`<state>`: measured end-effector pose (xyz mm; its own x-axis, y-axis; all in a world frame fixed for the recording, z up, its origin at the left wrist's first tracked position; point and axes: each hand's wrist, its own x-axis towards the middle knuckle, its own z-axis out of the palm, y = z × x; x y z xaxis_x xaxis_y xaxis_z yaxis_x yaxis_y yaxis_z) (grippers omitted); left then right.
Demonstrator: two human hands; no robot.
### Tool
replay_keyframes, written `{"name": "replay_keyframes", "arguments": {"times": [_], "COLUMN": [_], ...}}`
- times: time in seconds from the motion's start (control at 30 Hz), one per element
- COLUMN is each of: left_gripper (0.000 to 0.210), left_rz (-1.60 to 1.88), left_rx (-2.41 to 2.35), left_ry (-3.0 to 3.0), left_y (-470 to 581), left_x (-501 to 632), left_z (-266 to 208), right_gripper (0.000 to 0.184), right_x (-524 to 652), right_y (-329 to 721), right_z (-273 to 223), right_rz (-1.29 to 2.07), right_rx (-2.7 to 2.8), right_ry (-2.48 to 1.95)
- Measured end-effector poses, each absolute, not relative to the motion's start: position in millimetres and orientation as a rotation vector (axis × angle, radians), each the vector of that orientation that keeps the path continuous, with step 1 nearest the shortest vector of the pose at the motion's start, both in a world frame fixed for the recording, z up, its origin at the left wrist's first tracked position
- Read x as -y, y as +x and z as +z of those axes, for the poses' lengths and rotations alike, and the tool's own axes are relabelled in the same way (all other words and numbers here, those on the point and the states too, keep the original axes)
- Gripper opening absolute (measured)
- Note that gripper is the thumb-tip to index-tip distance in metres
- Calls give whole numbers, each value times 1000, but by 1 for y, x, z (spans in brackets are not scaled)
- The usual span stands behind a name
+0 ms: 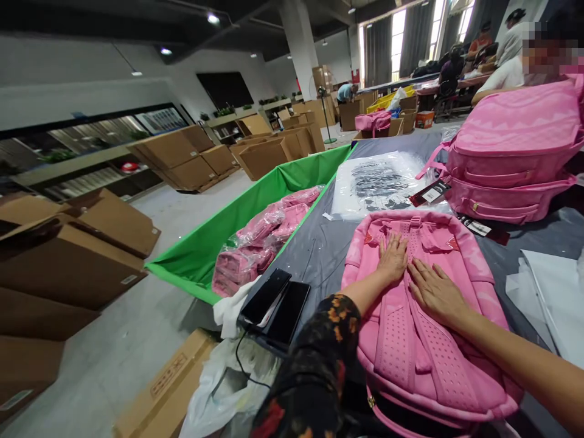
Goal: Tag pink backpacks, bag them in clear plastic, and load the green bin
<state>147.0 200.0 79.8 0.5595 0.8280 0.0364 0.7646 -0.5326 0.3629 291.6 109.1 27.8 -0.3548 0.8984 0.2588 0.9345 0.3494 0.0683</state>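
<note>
A pink backpack lies on the table in front of me with its perforated shoulder straps facing up. My left hand rests flat on the upper part of the straps, fingers stretched out. Beside it, my right hand presses flat on the right strap, fingers extended. Neither hand grips anything. Just beyond the backpack lies a pile of clear plastic bags with black print. More pink backpacks are stacked at the right, with hang tags at their side.
A green fabric bin at the table's left edge holds several plastic-wrapped pink bags. Two phones lie at the near-left table edge with a cable. Cardboard boxes stand left on the floor. White sheets lie right. Several people are farther back.
</note>
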Motion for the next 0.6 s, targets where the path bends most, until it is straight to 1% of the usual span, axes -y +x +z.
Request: {"name": "replay_keyframes", "arguments": {"times": [0.1,0.17,0.23,0.3,0.37,0.43,0.5,0.57,0.6], "left_gripper": [33,33,34,26,18,18,22,28,30], "left_rz": [253,258,270,240,173,134,175,271,305], "left_rx": [-894,-533,-300,-189,-134,-128,-224,-446,-561], "left_ry": [2552,2606,2679,2771,2851,2913,2941,2917,2884], "left_y": [119,102,96,100,110,119,123,124,124], "left_x": [-159,-128,-107,-99,-102,-109,-112,-111,-109], "left_z": [99,105,102,89,72,57,46,39,37], "right_gripper": [52,52,54,54,54,52,49,43,39], "right_x": [-116,-113,-109,-108,-110,-113,-110,-99,-90], "right_y": [291,287,282,279,280,284,287,286,283], "right_z": [25,25,25,24,25,30,41,58,68], "right_rz": [-273,-243,-242,-252,-247,-212,-176,-168,-149], "right_rx": [2430,2413,2338,2256,2203,2135,2049,2041,2131], "right_ry": [-1692,-1727,-1782,-1794,-1783,-1792,-1773,-1602,-1418]}}
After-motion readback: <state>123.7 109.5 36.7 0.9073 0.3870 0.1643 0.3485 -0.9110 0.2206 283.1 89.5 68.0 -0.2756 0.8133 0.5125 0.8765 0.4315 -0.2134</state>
